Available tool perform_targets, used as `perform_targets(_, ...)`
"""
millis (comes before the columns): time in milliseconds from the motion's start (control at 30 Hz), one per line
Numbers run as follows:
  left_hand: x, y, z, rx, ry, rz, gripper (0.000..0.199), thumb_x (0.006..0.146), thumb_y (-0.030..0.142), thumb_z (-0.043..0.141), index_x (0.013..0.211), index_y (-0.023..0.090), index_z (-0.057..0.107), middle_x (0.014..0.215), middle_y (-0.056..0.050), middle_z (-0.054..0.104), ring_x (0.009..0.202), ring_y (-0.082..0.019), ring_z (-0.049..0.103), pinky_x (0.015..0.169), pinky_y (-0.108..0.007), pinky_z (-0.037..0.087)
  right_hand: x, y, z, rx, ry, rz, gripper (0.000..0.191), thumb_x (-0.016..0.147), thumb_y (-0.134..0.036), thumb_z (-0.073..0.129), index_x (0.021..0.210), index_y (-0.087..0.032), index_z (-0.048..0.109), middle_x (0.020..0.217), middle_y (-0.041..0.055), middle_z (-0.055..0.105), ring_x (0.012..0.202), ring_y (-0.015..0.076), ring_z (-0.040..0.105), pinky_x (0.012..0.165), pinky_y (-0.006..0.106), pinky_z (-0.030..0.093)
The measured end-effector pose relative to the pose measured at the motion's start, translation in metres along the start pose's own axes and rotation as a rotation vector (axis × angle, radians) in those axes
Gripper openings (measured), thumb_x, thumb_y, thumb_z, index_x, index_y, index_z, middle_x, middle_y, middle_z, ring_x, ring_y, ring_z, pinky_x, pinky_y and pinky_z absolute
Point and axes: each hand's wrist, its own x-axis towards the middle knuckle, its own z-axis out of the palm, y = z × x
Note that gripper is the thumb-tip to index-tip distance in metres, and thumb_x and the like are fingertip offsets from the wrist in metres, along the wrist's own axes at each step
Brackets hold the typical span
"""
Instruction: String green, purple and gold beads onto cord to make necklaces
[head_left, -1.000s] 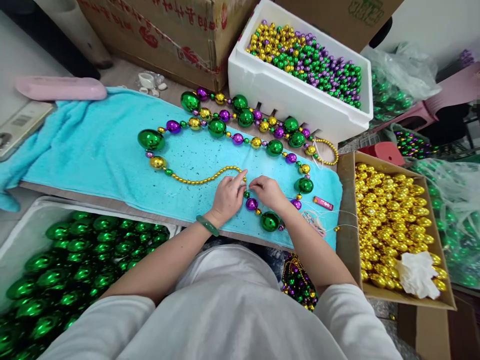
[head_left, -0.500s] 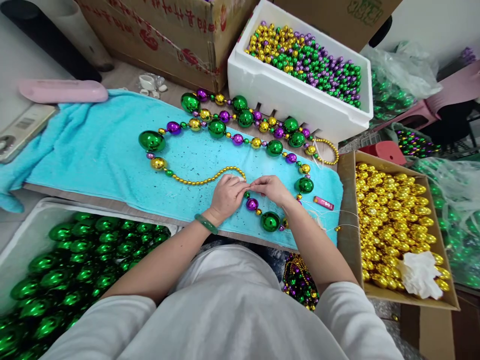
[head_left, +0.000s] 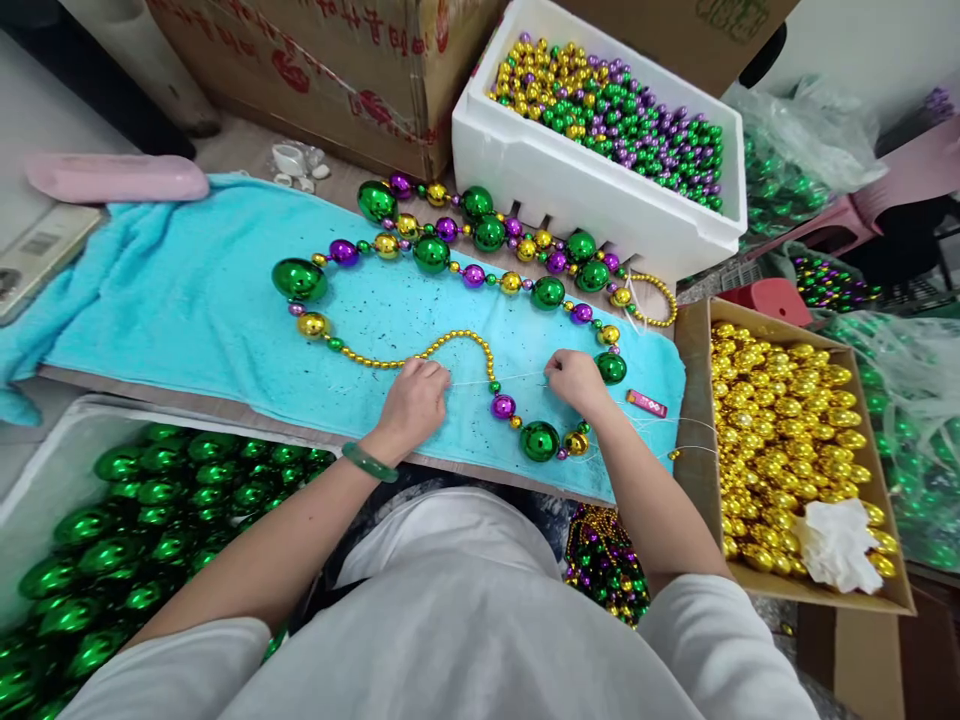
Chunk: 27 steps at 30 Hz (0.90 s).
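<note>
We cannot see how the fingers of the left hand and right hand grip the thin thread. The right forearm hides part of the bead garland. The foam box runs off left; we cannot read the red packet.

Even, moderately bright, diffuse indoor light. Specular highlights stud the green ornaments and gold beads; shadows on the blue towel are soft and weak. Wide-angle distortion tilts the printed carton and stretches the white sleeves. The clear thread registers only faintly; the plastic bags look hazy.
</note>
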Motion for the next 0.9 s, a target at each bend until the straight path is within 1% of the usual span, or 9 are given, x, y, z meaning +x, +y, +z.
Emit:
perform_targets(133,-0.003,-0.004,-0.003,-0.104,0.017,-0.079,0.019,0.079,0.011,0.046,0.067,0.021,0.057,0.076,-0.010,0.063,0.085,-0.028,0.055,0.083,-0.046,0.045,-0.001,0.007,0.001,0.015,0.039,0.025,0.016,0.066,-0.006,0.054,0.057,-0.019,0.053,0.065,0.0067,0.062,0.073,0.0211,0.058,0.069,0.031,0.041)
perform_targets(200,-0.001,-0.001,-0.006,-0.238,0.044,-0.176,0.015,0.078,0.018,0.051,0.065,0.021,0.057,0.074,-0.008,0.063,0.082,-0.026,0.056,0.082,-0.045,0.046,-0.002,0.007,0.002,0.110,0.019,0.018,0.009,0.069,-0.012,0.055,0.063,-0.019,0.055,0.070,0.0060,0.064,0.072,0.0197,0.058,0.066,0.030,0.043)
perform_targets(267,0.006,0.005,-0.009,-0.513,0.058,-0.333,0.012,0.075,0.024,0.056,0.063,0.021,0.057,0.076,-0.006,0.065,0.079,-0.023,0.057,0.077,-0.040,0.048,-0.005,0.003,0.004,0.417,-0.065,0.009,0.004,0.069,-0.021,0.056,0.067,-0.019,0.054,0.082,0.0071,0.067,0.074,0.0189,0.059,0.060,0.028,0.044)
perform_targets(367,0.023,0.021,-0.008,-1.154,0.032,-0.603,0.012,0.068,0.028,0.059,0.062,0.019,0.053,0.087,-0.007,0.068,0.082,-0.020,0.062,0.064,-0.030,0.049,-0.009,-0.010,0.010,1.050,-0.236,0.014,0.013,0.065,-0.028,0.057,0.066,-0.019,0.047,0.098,0.0098,0.067,0.084,0.0202,0.062,0.053,0.024,0.043)
perform_targets(433,0.036,0.030,-0.004,-1.517,0.000,-0.728,0.014,0.066,0.028,0.059,0.063,0.018,0.049,0.087,-0.007,0.069,0.083,-0.019,0.065,0.060,-0.027,0.049,-0.009,-0.022,0.014,1.281,-0.313,0.051,0.016,0.065,-0.028,0.055,0.065,-0.020,0.041,0.093,0.0093,0.068,0.083,0.0195,0.063,0.052,0.023,0.042)
perform_targets(500,0.045,0.035,0.001,-1.710,-0.022,-0.797,0.014,0.067,0.027,0.059,0.066,0.018,0.048,0.079,-0.006,0.067,0.077,-0.017,0.066,0.058,-0.025,0.048,-0.008,-0.031,0.018,1.382,-0.360,0.120,0.017,0.066,-0.028,0.054,0.065,-0.021,0.038,0.079,0.0063,0.065,0.074,0.0171,0.062,0.050,0.022,0.041)
perform_targets(633,0.051,0.036,0.010,-1.768,-0.047,-0.795,0.018,0.069,0.027,0.066,0.073,0.017,0.051,0.065,0.000,0.060,0.060,-0.013,0.062,0.051,-0.022,0.045,-0.003,-0.037,0.026,1.426,-0.405,0.213,0.020,0.068,-0.030,0.057,0.069,-0.022,0.038,0.055,-0.0035,0.049,0.050,0.0120,0.051,0.042,0.020,0.032)
perform_targets(733,0.050,0.034,0.011,-1.648,-0.068,-0.732,0.022,0.069,0.031,0.069,0.074,0.017,0.053,0.062,0.001,0.060,0.057,-0.012,0.061,0.048,-0.020,0.044,-0.001,-0.035,0.032,1.379,-0.417,0.200,0.024,0.065,-0.032,0.062,0.071,-0.022,0.041,0.050,-0.0067,0.042,0.042,0.0094,0.040,0.039,0.020,0.023)
perform_targets(900,0.050,0.033,0.004,-1.398,-0.070,-0.610,0.021,0.071,0.034,0.070,0.070,0.017,0.058,0.063,-0.001,0.061,0.061,-0.012,0.060,0.048,-0.020,0.044,0.003,-0.034,0.041,1.282,-0.375,0.178,0.023,0.066,-0.029,0.064,0.071,-0.021,0.043,0.048,-0.0065,0.042,0.040,0.0081,0.036,0.038,0.020,0.018)
